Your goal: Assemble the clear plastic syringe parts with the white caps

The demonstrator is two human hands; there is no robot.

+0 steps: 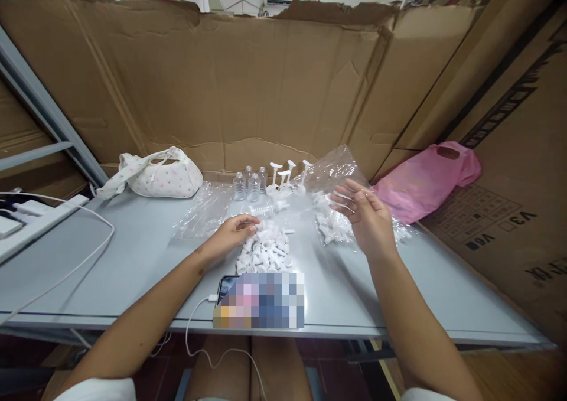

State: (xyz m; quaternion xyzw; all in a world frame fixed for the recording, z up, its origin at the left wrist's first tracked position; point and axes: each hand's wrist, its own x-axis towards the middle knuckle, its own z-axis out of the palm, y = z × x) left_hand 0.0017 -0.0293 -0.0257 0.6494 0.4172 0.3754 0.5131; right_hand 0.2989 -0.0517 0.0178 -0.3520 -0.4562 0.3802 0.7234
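My left hand rests at the left edge of a pile of small white plastic pieces. Its fingers are loosely curved with the thumb slightly apart, and I see nothing held in them. Above the table on the right, my right hand is raised with fingers spread, in front of a clear plastic bag of white parts. Just beyond the pile lies a clear ribbed piece, on its side. Several small clear bottles stand upright behind it, beside several white stemmed parts.
A phone with a charging cable lies at the table's front edge, mostly blurred out. At the back left sits a white patterned bag near crumpled clear plastic. A pink bag lies back right. Cardboard walls the rear; a power strip is left.
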